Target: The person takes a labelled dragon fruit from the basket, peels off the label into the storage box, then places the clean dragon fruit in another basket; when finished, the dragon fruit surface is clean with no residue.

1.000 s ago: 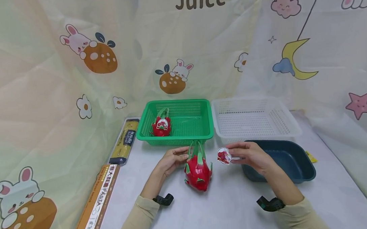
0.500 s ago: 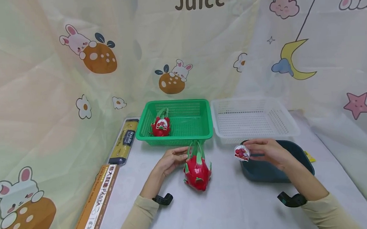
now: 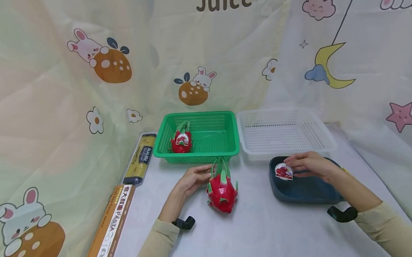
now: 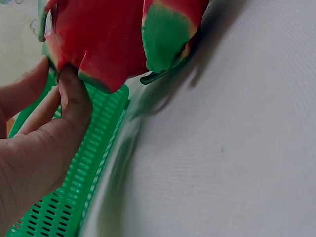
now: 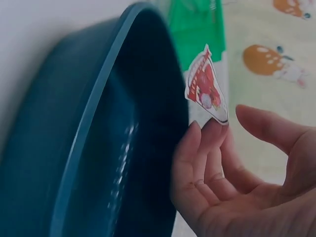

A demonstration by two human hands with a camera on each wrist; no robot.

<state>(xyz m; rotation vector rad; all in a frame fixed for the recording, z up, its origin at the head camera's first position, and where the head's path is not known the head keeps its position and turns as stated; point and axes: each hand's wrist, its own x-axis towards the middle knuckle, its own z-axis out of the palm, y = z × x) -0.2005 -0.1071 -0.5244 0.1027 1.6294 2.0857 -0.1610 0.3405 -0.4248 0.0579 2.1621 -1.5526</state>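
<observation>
Red dragon fruit [image 3: 223, 198] pinched by the left hand [image 3: 193, 180], round label [image 3: 284, 172] on the right hand [image 3: 312, 165]!
The fruit lies on white cloth [image 3: 257, 232], just right of the left hand's thumb and fingers, nipped by its leafy end; near the navy tub [image 3: 297, 197], the right thumb stands clear of the fingers, label clinging to their tips.

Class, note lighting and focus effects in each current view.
Head: a highlight on the nearer glossy red-and-green dragon fruit; left wrist: a soft shadow beside that fruit on the white cloth tabletop; right wrist: bright glints inside the dark-blue plastic tub, and the cream rabbit-print backdrop looks out of focus.
</observation>
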